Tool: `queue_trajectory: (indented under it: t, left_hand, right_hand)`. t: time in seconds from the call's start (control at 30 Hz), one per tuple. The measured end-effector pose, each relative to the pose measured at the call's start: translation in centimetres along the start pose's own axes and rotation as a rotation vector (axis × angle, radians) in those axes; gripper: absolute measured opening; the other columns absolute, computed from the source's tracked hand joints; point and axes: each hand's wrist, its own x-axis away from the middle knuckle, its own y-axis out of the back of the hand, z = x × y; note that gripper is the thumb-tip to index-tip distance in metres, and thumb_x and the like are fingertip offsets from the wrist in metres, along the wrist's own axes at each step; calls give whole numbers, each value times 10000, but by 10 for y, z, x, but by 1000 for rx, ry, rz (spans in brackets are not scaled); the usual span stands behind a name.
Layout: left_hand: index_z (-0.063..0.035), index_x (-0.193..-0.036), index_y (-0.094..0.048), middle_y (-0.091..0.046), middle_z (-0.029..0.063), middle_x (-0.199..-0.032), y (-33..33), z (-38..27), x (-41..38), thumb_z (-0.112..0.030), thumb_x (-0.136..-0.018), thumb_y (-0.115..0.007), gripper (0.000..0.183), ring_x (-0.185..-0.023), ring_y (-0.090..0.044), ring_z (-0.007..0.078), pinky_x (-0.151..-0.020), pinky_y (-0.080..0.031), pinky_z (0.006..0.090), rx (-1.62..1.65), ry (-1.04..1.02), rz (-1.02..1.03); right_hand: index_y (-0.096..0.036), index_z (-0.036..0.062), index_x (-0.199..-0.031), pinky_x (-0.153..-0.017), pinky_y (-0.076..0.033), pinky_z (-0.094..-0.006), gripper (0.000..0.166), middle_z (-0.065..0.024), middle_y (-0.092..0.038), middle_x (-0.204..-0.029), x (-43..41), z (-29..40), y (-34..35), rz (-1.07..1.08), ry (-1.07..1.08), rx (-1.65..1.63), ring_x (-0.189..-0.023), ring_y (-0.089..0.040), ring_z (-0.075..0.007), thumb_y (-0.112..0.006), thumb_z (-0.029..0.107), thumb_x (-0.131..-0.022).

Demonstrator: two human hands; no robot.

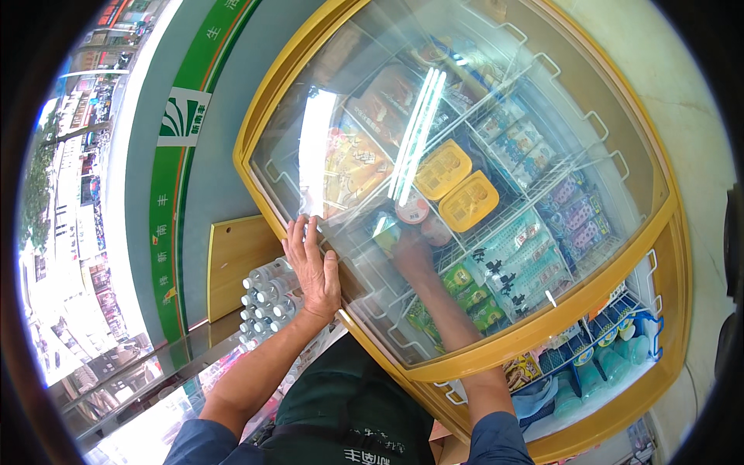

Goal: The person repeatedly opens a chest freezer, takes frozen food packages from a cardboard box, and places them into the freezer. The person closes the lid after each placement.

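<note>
My left hand (314, 267) lies on the yellow rim of a chest freezer (256, 139), fingers spread over the edge of its curved glass lid. Under the glass my right hand (411, 250) reaches among the wire baskets, its forearm passing in through the uncovered near end. It is beside a small yellow-green pack (386, 233) and a round tub with a pinkish lid (412, 207); reflections hide whether its fingers grip anything. Two yellow rectangular tubs (469, 200) sit just beyond. Green packets (474, 296) and pale blue packaged ice treats (523, 261) lie right of the forearm.
Shrink-wrapped bottles with white caps (270, 296) stand left of the freezer, near a yellow board (238, 261). The uncovered end holds turquoise cups (610, 363) and blue-lined baskets. A green-striped wall panel (168, 232) and a bright street are at the left.
</note>
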Motion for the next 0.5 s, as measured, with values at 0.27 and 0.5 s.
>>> queue_trajectory:
  t: [0.27, 0.5]
  left_hand:
    - [-58, -1580, -383, -309, 203, -1637, -2, 1, 1, -312, -1002, -445, 634, -1563, -194, 398, -1268, -56, 578, -15, 13, 1]
    - [-58, -1580, -384, -315, 196, -1634, -1, -2, 0, -303, -1011, -440, 622, -1564, -195, 390, -1270, -61, 573, -10, 8, -5]
  right_hand:
    - [-631, -76, -1104, -871, -536, -523, 439, -296, -676, -1079, 16, 12, 30, -81, -68, -218, -1003, -663, -468, -781, 237, -834]
    - [-626, -72, -1211, -920, -536, -485, 397, -201, -694, -1130, 25, 8, 126, -375, 56, -262, -1084, -643, -429, -729, 167, -911]
